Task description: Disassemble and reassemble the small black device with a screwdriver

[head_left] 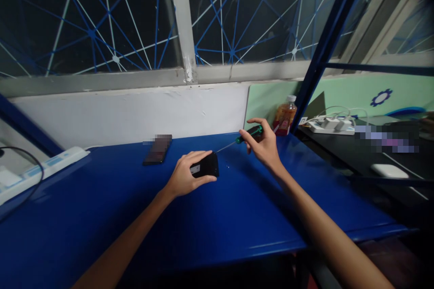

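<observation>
Two hands work over the blue surface (pixel 237 216). The left hand (pixel 183 174) grips a black device (pixel 207 165), its fingers along the far edge and its thumb along the near one; the device is near the middle of the surface, its right end free of the grip. The right hand (pixel 264 144) has its fingers closed around the green handle of a screwdriver (pixel 239 139), whose thin shaft slants down to the device's far right corner; whether the tip touches cannot be told.

To do this well, the shaft would likely need to line up squarely with whatever the tip meets, with light, even pressure so that it does not skid toward the left fingertips close by. A firm left grip should stop the device from twisting. Tiny bright specks (pixel 228 166) just beside it, too small to identify, are best left undisturbed.
</observation>
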The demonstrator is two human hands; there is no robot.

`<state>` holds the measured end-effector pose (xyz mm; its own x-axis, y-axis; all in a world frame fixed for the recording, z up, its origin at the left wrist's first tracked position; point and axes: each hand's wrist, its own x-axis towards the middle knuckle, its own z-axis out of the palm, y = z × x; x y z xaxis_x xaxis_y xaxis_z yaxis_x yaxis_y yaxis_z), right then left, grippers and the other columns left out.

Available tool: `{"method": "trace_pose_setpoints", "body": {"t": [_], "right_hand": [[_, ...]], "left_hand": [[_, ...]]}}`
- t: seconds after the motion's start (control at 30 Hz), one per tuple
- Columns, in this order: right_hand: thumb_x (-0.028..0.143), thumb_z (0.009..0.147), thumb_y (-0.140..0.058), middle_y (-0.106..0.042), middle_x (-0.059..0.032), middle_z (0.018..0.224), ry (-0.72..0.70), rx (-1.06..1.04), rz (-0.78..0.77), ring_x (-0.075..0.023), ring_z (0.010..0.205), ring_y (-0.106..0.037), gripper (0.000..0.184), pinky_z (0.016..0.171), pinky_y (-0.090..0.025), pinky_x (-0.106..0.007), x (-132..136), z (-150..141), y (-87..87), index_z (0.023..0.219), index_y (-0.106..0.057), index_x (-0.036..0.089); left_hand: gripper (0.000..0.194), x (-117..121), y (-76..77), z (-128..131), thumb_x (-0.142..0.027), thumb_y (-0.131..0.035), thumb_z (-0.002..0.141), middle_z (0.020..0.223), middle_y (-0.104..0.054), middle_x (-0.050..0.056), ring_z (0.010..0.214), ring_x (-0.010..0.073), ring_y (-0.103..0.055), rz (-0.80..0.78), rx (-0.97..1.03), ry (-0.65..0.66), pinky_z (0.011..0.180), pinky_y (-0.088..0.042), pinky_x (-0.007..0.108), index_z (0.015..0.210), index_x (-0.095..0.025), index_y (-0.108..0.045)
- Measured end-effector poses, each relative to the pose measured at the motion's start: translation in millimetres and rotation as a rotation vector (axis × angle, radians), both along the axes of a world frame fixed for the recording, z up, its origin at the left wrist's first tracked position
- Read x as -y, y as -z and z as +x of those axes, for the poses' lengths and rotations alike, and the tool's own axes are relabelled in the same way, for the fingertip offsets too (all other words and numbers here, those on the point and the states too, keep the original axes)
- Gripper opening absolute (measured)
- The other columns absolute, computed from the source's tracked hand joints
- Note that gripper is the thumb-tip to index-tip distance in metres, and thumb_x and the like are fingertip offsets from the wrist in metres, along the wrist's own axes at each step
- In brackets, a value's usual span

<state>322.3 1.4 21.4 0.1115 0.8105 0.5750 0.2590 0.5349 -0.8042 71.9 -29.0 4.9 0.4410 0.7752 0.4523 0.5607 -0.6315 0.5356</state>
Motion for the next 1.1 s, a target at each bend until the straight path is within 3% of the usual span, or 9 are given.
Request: {"method": "trace_pose_setpoints", "body": {"t": [0.17,0.37,0.53,0.7,0.9,1.1], "right_hand": [[0.044,0.078,-0.065,-0.064,-0.0005,0.078,-0.178,-0.104,-0.040,-0.0120,0.047,-0.060,0.043,0.044,-0.048,-0.026,-4.1,-0.3,1.3,0.107,-0.040,0.024],[0.046,0.075,-0.069,-0.053,0.0058,0.057,-0.039,-0.071,-0.015,-0.0113,0.039,-0.054,0.040,0.037,-0.043,-0.024,-8.8,0.6,4.9,0.097,-0.045,0.023],[0.044,0.078,-0.067,-0.061,0.0018,0.069,-0.208,-0.142,-0.052,-0.0144,0.049,-0.061,0.040,0.041,-0.047,-0.025,-6.4,0.1,1.3,0.100,-0.041,0.024],[0.042,0.075,-0.071,-0.054,0.0058,0.055,-0.073,-0.066,-0.020,-0.0115,0.040,-0.055,0.037,0.039,-0.044,-0.024,-7.3,1.6,3.1,0.094,-0.046,0.022],[0.043,0.074,-0.070,-0.063,0.0011,0.069,-0.238,-0.120,-0.077,-0.0151,0.050,-0.062,0.046,0.043,-0.049,-0.027,-8.2,2.8,2.0,0.102,-0.039,0.023],[0.044,0.070,-0.074,-0.056,0.0057,0.057,-0.087,-0.049,-0.052,-0.0122,0.039,-0.056,0.045,0.037,-0.044,-0.024,-5.0,1.6,0.8,0.097,-0.045,0.022]], "left_hand": [[0.061,-0.8,1.8,0.0,-0.042,-0.074,0.069,0.123,-0.063,0.011,0.115,0.0319,-0.056,0.016,-0.001,-0.002,0.105,-0.036,0.053,0.126,-0.024,-0.059],[0.061,-0.4,1.3,-0.3,-0.044,-0.074,0.070,0.124,-0.062,0.010,0.117,0.0324,-0.054,0.008,-0.007,-0.010,0.106,-0.034,0.053,0.126,-0.024,-0.059],[0.061,-0.3,0.6,0.1,-0.044,-0.074,0.070,0.124,-0.062,0.010,0.117,0.0326,-0.054,0.002,0.003,-0.004,0.104,-0.036,0.054,0.126,-0.023,-0.059],[0.061,-0.5,0.9,-0.2,-0.042,-0.074,0.069,0.124,-0.062,0.009,0.117,0.0325,-0.054,0.004,-0.003,-0.005,0.105,-0.035,0.053,0.126,-0.025,-0.058],[0.061,-1.1,2.0,-1.7,-0.042,-0.074,0.069,0.124,-0.062,0.010,0.118,0.0330,-0.053,0.007,-0.009,-0.013,0.103,-0.036,0.051,0.126,-0.024,-0.059],[0.063,-2.6,4.0,-1.7,-0.044,-0.074,0.070,0.124,-0.062,0.011,0.116,0.0328,-0.054,0.023,-0.016,-0.010,0.102,-0.037,0.052,0.127,-0.023,-0.058]]}}
